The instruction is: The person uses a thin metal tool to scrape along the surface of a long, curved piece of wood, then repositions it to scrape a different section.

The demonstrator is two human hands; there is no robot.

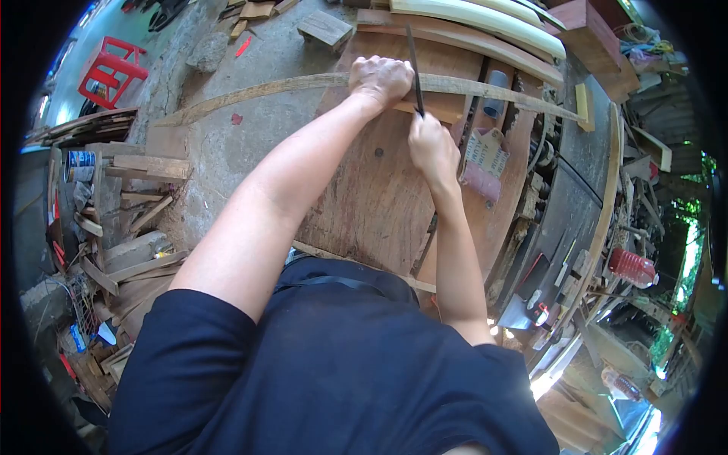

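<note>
My left hand point(381, 80) is closed in a fist over a long, thin wooden strip point(273, 87), which curves across the bench. My right hand point(434, 148) is wrapped round the handle end of a hand saw point(415, 64). Its dark blade is seen almost edge-on, pointing away from me, and crosses the strip just right of my left fist. My fingers hide the handle. Whether the teeth are into the wood cannot be made out. Beneath both hands lies a brown wooden board top point(371, 174).
Pale curved timbers point(485, 26) lie at the bench's far side. A grey tube point(496, 92) and a roll of printed sandpaper point(484, 171) lie right of my right hand. A red stool point(112, 72) stands far left, above stacked wood scraps point(148, 165). A red-tinted bottle point(633, 268) lies right.
</note>
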